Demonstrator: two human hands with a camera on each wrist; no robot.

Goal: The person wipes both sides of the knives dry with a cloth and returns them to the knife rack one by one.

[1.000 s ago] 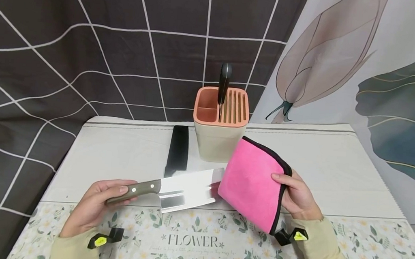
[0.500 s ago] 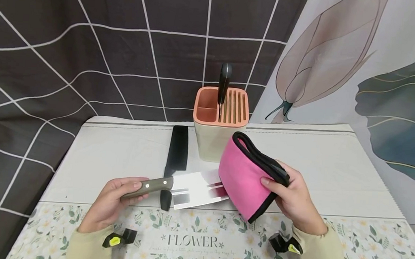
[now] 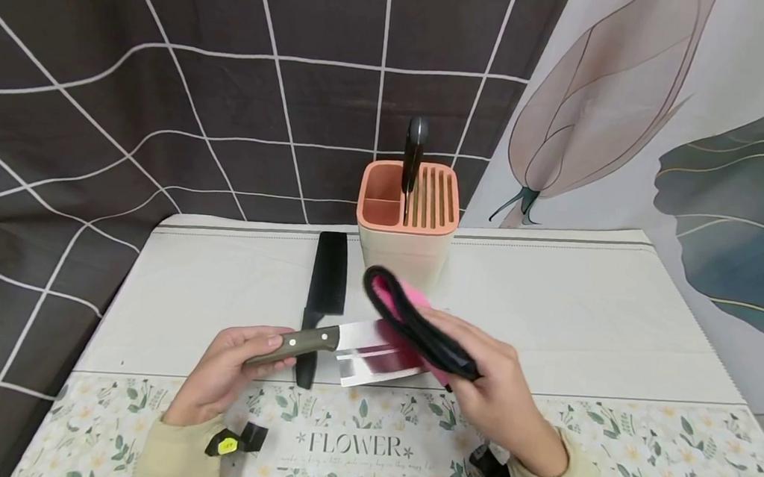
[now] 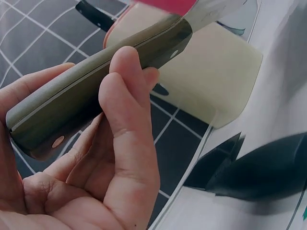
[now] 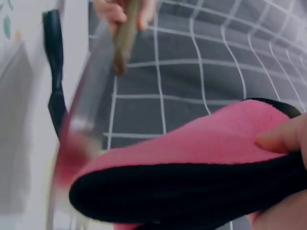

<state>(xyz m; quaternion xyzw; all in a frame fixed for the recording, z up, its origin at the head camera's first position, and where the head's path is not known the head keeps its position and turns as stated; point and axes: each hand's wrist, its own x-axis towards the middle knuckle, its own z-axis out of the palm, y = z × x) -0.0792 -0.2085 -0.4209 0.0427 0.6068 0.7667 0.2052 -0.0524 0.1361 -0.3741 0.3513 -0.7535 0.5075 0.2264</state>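
Note:
My left hand grips the brown riveted handle of a cleaver, whose shiny blade points right above the table. The left wrist view shows the fingers and thumb around that handle. A folded pink cloth with black edging is pinched in my right hand. In the head view the cloth covers the blade's far end; from the right wrist, the cloth lies close against the blurred blade, though contact is hard to tell. Behind the cleaver lies a black-bladed knife, its handle partly hidden.
A cream knife holder with an orange slotted top stands at the back of the table. A black-handled knife is upright in it. Dark gridded fabric hangs behind, and a flower-printed cloth covers the table's front.
The cloth has swept left and turned, so its black folded edge faces up, with my right hand following. My left hand has shifted the cleaver to the right. The black knife stays put.

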